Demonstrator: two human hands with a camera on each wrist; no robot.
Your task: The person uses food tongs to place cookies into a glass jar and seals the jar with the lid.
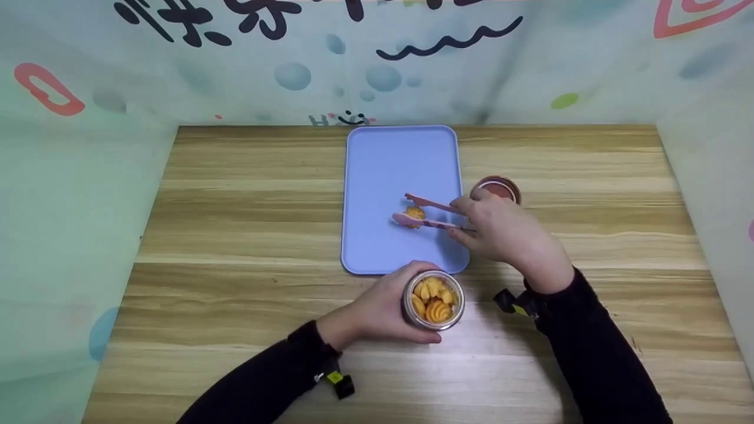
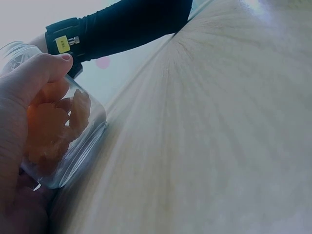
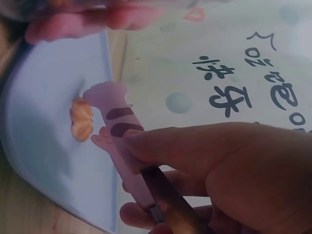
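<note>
My left hand [image 1: 389, 306] grips a clear jar [image 1: 407, 318] of golden cookies [image 1: 437, 309]. The jar has no lid on its mouth, and in the left wrist view its base [image 2: 73, 168] is close to the table. My right hand [image 1: 506, 232] holds pink tongs [image 1: 433, 224] between thumb and fingers, their tips apart. A single cookie [image 1: 416, 211] shows between the tong arms, over the blue tray [image 1: 383, 159]. In the right wrist view that cookie [image 3: 81, 119] appears just beyond the tong tips [image 3: 105, 92].
A round reddish-brown lid [image 1: 498, 187] lies right of the tray, partly hidden behind my right hand. The wooden table [image 1: 247, 224] runs up to a printed cloth backdrop [image 1: 235, 82] at the back and sides.
</note>
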